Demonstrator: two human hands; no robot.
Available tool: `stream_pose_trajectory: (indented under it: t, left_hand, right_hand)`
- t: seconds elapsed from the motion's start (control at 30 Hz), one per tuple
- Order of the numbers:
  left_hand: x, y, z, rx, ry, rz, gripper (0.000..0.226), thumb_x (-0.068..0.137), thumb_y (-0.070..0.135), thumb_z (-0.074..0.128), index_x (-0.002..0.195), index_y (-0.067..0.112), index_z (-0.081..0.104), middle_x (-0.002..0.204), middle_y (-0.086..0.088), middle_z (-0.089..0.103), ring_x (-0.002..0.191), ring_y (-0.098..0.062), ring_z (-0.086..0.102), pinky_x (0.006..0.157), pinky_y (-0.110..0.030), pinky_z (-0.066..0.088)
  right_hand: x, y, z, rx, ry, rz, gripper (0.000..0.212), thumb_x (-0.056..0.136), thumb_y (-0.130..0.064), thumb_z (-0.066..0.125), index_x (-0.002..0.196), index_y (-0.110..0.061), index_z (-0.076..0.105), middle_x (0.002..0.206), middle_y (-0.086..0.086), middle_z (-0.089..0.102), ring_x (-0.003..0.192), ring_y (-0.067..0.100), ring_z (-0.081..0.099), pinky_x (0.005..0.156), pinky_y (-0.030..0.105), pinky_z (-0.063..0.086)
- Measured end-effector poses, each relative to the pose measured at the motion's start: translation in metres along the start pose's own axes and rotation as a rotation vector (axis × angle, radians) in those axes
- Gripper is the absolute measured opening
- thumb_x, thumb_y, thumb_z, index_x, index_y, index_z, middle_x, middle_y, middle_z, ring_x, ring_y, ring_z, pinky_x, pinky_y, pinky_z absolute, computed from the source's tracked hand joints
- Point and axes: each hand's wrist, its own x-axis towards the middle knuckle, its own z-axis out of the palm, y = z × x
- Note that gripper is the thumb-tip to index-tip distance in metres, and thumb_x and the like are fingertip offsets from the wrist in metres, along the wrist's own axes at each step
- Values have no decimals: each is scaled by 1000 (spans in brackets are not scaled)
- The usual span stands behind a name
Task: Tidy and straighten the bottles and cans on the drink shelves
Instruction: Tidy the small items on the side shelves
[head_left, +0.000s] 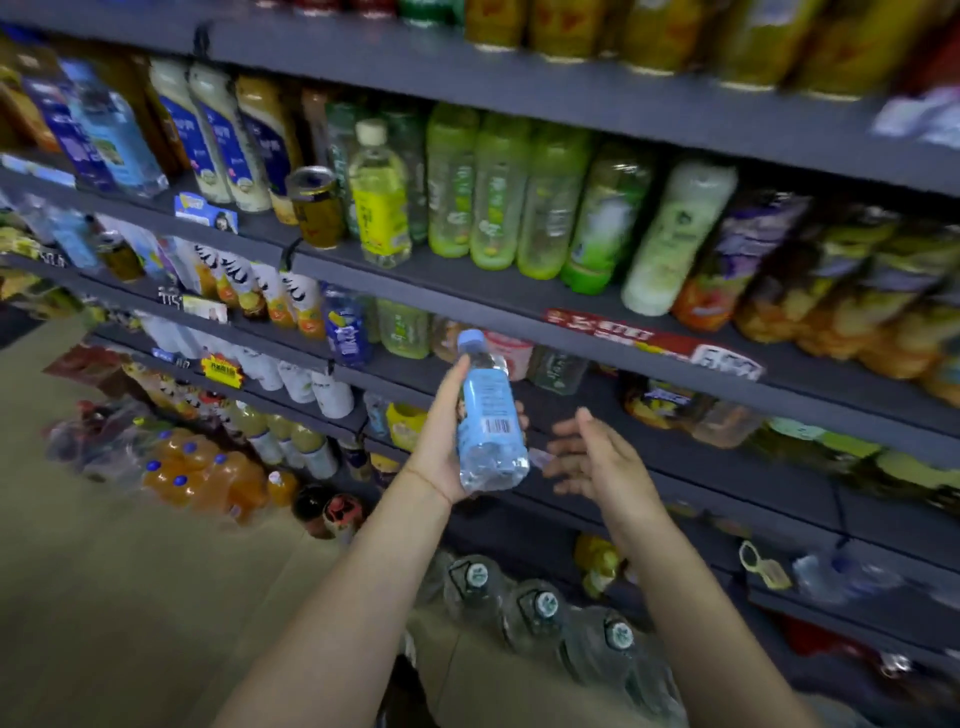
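Dark grey metal drink shelves (519, 306): several tiers, much stock leaning or out of line; tidying looks far from finished.
Row of green-labelled clear plastic bottles (524, 202) on upper tier: tilted, not squared.
Small clear plastic water bottle with pale blue label and cap (485, 415): off shelf, in front of middle tier, not yet placed.
Gold can (316, 205): alone at shelf edge.
Left hand (441, 441): fingers curled round water bottle.
Right hand (597, 457): spread, holding nothing, just beside bottle.

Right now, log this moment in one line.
left hand: holds blue-capped bottle | right hand: open, beside bottle | bottle off the shelves
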Motion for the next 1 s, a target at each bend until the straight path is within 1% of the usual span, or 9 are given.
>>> stream_pose_trajectory:
  t: [0.1,0.27,0.33,0.4,0.53,0.67,0.8,0.93,1.0]
  left_hand:
    - [-32,-49,65,86,-68,52,50,84,63,59,95,15,67,76,-9,64,66,-23,65,63,-33,56]
    - [-78,-111,197,324,-212,247,35,71,50,72,87,18,71,73,-6,67,68,-23,64,70,-37,54]
    - [-88,-127,247,395,-302,438,32,73,29,78,100,19,66,78,-4,69,71,-22,66,64,-36,57]
    - [-98,-141,295,455,-381,575,46,71,19,75,115,18,59,88,0,71,76,-18,69,61,-33,57]
    - [-107,-179,374,555,-579,715,52,71,9,76,119,17,57,94,1,71,89,-20,70,77,-41,58]
    - [-99,-210,439,651,-694,811,71,67,6,84,129,18,52,111,0,70,104,-20,69,87,-38,57]
    - [-67,-223,491,756,-780,808,69,74,9,82,134,25,50,123,-2,67,112,-16,66,87,-30,54]
    - [-34,-247,544,747,-722,803,66,67,24,84,126,30,55,117,4,69,114,-14,63,89,-31,52]
    - [-20,-258,576,763,-715,813,55,71,23,85,118,35,58,114,8,69,110,-10,64,90,-33,51]
  right_hand:
    - [-57,-1,-75,-17,-5,-56,32,102,-35,47,99,-9,66,85,10,69,68,20,65,61,34,51]
    - [-124,-39,-190,-132,21,-320,19,96,-28,62,104,-11,63,90,14,65,68,19,59,54,21,45]
    - [-138,-61,-229,-193,67,-461,27,88,-34,71,110,-21,61,96,7,65,79,20,60,64,23,49]
    - [-149,-82,-263,-323,125,-598,43,83,-38,76,119,-27,56,105,-5,60,93,1,57,71,15,47]
    - [-159,-116,-325,-464,346,-782,63,77,-40,80,130,-30,49,117,-15,56,101,-4,55,79,20,48]
    - [-161,-144,-391,-393,401,-853,47,78,-26,82,115,-33,54,86,-24,59,66,-11,52,58,9,38]
    - [-147,-162,-457,-385,473,-872,45,80,-23,80,99,-47,47,54,-32,52,49,1,44,48,13,33]
    - [-132,-185,-522,-380,496,-883,43,84,-28,76,121,-36,55,54,-35,51,49,-4,49,47,9,35]
    - [-122,-197,-556,-416,518,-878,52,83,-33,76,131,-28,55,59,-31,51,52,-8,47,48,8,34]
